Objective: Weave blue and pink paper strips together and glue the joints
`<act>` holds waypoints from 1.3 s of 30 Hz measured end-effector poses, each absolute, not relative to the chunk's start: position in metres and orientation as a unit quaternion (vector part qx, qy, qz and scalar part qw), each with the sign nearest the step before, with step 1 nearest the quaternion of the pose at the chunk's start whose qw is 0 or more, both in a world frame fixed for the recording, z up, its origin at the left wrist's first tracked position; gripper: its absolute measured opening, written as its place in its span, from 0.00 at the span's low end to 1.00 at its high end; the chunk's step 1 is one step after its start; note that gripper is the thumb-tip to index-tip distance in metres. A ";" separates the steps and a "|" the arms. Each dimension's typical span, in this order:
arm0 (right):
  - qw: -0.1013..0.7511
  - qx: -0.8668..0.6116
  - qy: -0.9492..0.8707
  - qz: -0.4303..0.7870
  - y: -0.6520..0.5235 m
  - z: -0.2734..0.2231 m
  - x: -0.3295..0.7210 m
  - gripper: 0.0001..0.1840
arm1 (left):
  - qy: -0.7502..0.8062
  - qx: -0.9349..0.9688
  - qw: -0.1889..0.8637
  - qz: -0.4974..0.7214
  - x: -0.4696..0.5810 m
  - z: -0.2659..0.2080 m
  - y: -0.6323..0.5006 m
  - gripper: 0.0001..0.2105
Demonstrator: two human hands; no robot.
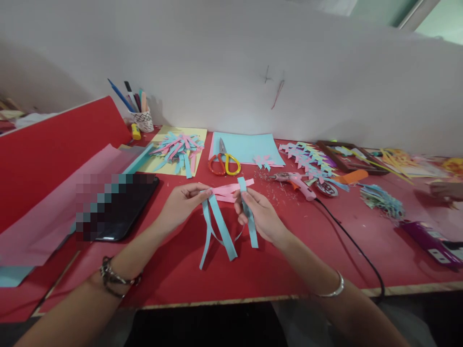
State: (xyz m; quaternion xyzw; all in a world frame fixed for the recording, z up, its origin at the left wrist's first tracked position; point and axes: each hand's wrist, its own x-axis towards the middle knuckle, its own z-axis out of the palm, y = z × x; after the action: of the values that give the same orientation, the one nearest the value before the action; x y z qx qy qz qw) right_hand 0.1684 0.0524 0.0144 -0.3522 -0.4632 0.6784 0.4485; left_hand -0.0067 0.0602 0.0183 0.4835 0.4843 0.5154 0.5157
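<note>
Over the red table, my left hand (188, 200) pinches light blue paper strips (223, 226) together with pink paper strips (226, 190) that run across to the right. The long blue ends hang down below my fingers. My right hand (260, 212) grips another blue paper strip (251, 226) near its upper part, and it crosses over a pink one. The fingertips hide how the strips are joined. Behind my hands lie scissors (232, 166) with red and yellow handles, and a small pink and blue paper star (265, 161).
A pink glue gun (302, 187) with a black cord (347, 236) lies at right, near a folded paper chain (307, 159). Loose strips (177, 147) are piled behind left. A black phone (133, 207), a pen cup (143, 120) and a purple device (430, 243) stand around; another person's hand (446, 192) is far right.
</note>
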 end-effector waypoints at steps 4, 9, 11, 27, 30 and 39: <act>0.500 -0.350 -0.411 0.677 0.050 0.017 0.165 0.09 | 0.488 0.491 0.510 0.511 -0.006 0.019 0.059 0.08; 0.465 -0.348 -0.418 0.699 0.049 0.019 0.166 0.08 | 0.501 0.496 0.491 0.512 -0.008 0.015 0.061 0.10; 0.426 -0.336 -0.439 0.716 0.050 0.019 0.168 0.10 | 0.505 0.502 0.483 0.509 -0.008 0.013 0.062 0.12; 0.295 -0.245 -0.437 0.814 0.050 0.021 0.175 0.10 | 0.488 0.533 0.486 0.492 -0.007 0.016 0.060 0.12; 0.280 -0.262 -0.458 0.802 0.049 0.018 0.173 0.14 | 0.488 0.534 0.484 0.492 -0.007 0.015 0.059 0.13; 0.252 -0.302 -0.566 0.725 0.046 0.015 0.167 0.19 | 0.494 0.535 0.493 0.476 -0.003 0.017 0.056 0.13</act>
State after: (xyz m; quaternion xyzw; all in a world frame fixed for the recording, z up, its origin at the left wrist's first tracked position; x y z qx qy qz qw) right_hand 0.1667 0.0461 0.0150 -0.3017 -0.5661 0.7247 0.2517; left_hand -0.0028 0.0557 0.0169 0.5348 0.4943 0.4758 0.4933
